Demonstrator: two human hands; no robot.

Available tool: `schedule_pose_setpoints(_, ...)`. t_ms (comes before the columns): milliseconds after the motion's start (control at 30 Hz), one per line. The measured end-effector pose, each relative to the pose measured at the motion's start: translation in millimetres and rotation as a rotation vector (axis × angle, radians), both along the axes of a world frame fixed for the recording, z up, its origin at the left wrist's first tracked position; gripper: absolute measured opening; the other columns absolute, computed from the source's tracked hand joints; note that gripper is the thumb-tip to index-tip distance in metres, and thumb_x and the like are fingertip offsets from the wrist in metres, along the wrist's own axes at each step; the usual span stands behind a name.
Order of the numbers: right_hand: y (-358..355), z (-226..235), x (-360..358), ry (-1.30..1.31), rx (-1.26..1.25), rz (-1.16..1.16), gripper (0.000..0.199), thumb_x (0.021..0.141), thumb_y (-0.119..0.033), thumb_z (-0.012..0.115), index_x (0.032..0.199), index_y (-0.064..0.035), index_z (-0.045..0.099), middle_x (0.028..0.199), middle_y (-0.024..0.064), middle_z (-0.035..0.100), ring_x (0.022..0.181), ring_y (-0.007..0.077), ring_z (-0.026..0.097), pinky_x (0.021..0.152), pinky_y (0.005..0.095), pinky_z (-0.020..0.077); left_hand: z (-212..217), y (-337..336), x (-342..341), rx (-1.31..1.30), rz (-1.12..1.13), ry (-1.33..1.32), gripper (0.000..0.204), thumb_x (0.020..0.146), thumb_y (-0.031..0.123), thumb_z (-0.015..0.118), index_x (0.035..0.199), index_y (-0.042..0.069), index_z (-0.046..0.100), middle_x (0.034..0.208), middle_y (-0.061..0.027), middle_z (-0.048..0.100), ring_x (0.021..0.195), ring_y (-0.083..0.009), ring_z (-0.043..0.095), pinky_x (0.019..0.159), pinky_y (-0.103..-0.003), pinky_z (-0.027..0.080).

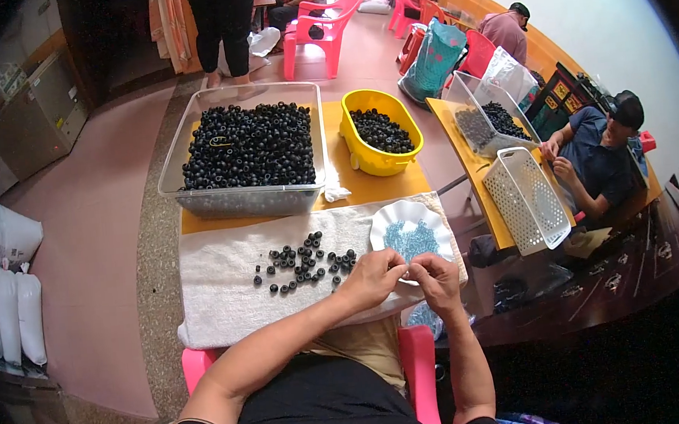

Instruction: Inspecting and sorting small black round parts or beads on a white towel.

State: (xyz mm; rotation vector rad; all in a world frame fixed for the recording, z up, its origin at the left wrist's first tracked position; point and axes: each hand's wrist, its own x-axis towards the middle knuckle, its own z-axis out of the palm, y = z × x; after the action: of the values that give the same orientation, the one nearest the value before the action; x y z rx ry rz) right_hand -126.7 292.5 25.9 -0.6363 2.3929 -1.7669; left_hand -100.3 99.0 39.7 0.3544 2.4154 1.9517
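Observation:
My left hand point(372, 279) and my right hand point(437, 278) meet over the near edge of a white scalloped plate point(440, 221). Fingers of both hands are pinched together, and whatever is between them is too small to make out. On the plate lies a heap of small clear-blue pieces point(411, 239). To the left of my left hand, several small black ring-shaped parts point(302, 265) are scattered on a white cloth point(214, 259) spread over the table.
Behind the cloth stand a clear plastic bin point(250, 205) and a yellow tub point(388, 162), both holding black parts. A co-worker point(593, 153) sits at the right table with a white perforated basket point(528, 203). White sacks point(8, 305) stand on the floor at left.

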Motion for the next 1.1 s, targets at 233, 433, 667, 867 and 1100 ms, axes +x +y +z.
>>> schedule_pose_setpoints(233, -1.3, 1.8, 0.6, -0.147, -0.082, -0.046, 0.009, 0.092, -0.005, 0.063, 0.096, 0.0038, 0.064, 0.088, 0.0063, 0.068, 0.077, 0.0107, 0.065, 0.069, 0.0234, 0.054, -10.1, 2.3, -0.9, -0.026, 0.034, 0.065, 0.023, 0.091, 0.02, 0.059, 0.093, -0.002, 0.065, 0.074, -0.0124, 0.067, 0.062, -0.0175, 0.065, 0.06, -0.032, 0.052)
schedule_pose_setpoints(433, 6.0, -1.7, -3.2, -0.125, -0.01, 0.048, 0.013, 0.094, -0.01, 0.062, 0.098, 0.0024, 0.063, 0.08, 0.0021, 0.065, 0.068, 0.0072, 0.059, 0.065, 0.0214, 0.051, -8.0, 3.6, 0.6, -0.07, 0.052, 0.13, 0.022, 0.09, 0.02, 0.059, 0.091, -0.002, 0.064, 0.075, -0.0157, 0.067, 0.065, -0.0233, 0.066, 0.062, -0.035, 0.051)
schedule_pose_setpoints(667, 2.7, 2.3, 0.9, -0.192, -0.055, 0.041, 0.013, 0.094, -0.01, 0.062, 0.096, 0.0026, 0.063, 0.079, 0.0015, 0.064, 0.07, 0.0065, 0.058, 0.066, 0.0213, 0.0496, -5.8, 3.1, 2.4, -0.078, 0.052, 0.129, 0.023, 0.09, 0.021, 0.059, 0.092, -0.002, 0.064, 0.076, -0.017, 0.066, 0.068, -0.0264, 0.066, 0.064, -0.037, 0.051)
schedule_pose_setpoints(867, -1.7, 0.7, 2.5, -0.099, -0.079, -0.006, 0.012, 0.091, -0.005, 0.064, 0.1, 0.0032, 0.064, 0.085, 0.004, 0.067, 0.075, 0.0085, 0.062, 0.07, 0.0228, 0.0517, -7.9, 0.2, 0.5, -0.041, 0.016, 0.073, 0.023, 0.091, 0.02, 0.059, 0.094, -0.002, 0.064, 0.078, -0.0151, 0.067, 0.066, -0.0199, 0.066, 0.062, -0.034, 0.052)
schedule_pose_setpoints(1100, 2.6, 3.3, 1.7, 0.065, 0.032, 0.03, 0.013, 0.083, 0.005, 0.069, 0.095, 0.0009, 0.066, 0.091, 0.0055, 0.066, 0.081, 0.0118, 0.061, 0.07, 0.0254, 0.0507, -5.3, -2.5, -1.3, 0.076, -0.041, -0.094, 0.023, 0.093, 0.019, 0.059, 0.094, -0.003, 0.064, 0.077, -0.0095, 0.067, 0.062, -0.0147, 0.064, 0.058, -0.028, 0.052)
